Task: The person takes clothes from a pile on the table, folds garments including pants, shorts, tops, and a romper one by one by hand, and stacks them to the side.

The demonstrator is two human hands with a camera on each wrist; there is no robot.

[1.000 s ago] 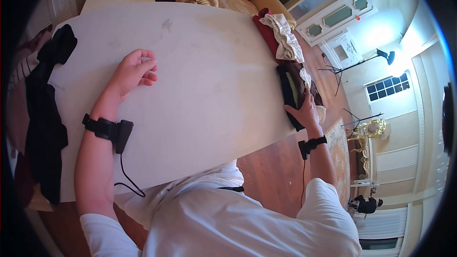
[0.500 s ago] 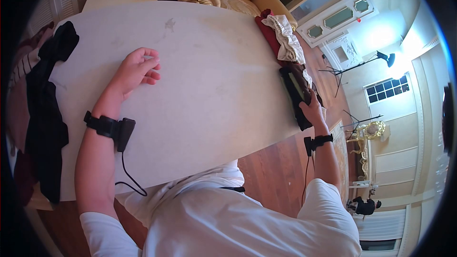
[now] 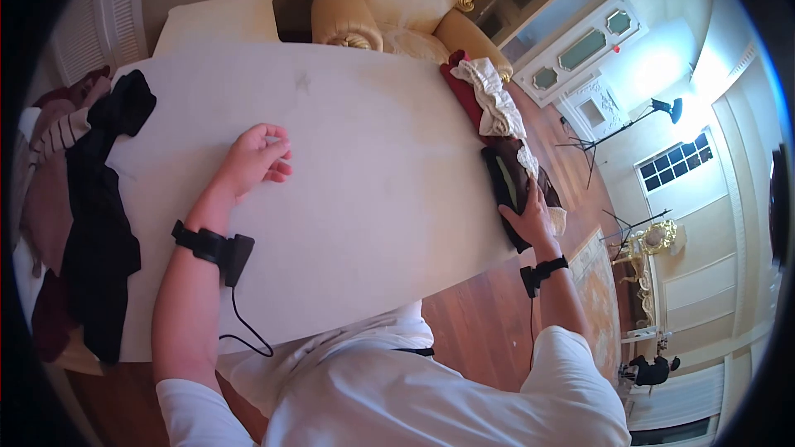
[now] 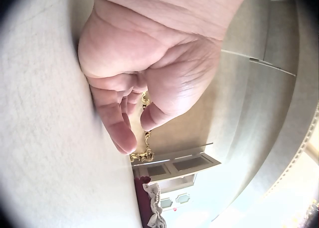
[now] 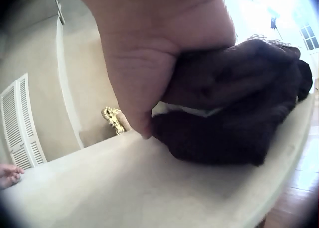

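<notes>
My left hand (image 3: 257,159) lies on its side on the white table (image 3: 348,223), fingers loosely bent and holding nothing. In the left wrist view its thumb stands apart from the fingers (image 4: 119,130). At the table's right edge my right hand (image 3: 534,219) rests on a pile of folded dark clothes, fingers reaching forward and thumb spread to the left. The right wrist view shows the thumb (image 5: 137,108) down against the side of a dark garment (image 5: 219,133); the other fingers are hidden there. A white lacy piece (image 3: 527,159) lies just ahead of the fingertips.
Beyond the pile lie a white ruffled garment (image 3: 490,99) and a red one (image 3: 464,95). Black (image 3: 99,232) and mauve clothes (image 3: 48,207) lie along the left edge. A gold armchair (image 3: 406,0) stands behind the table, a lamp stand (image 3: 621,124) at the right.
The whole head view has shifted downward. My right hand, bunched at the near end of the dark pile half a second ago, now lies spread over it. My left hand keeps its pose.
</notes>
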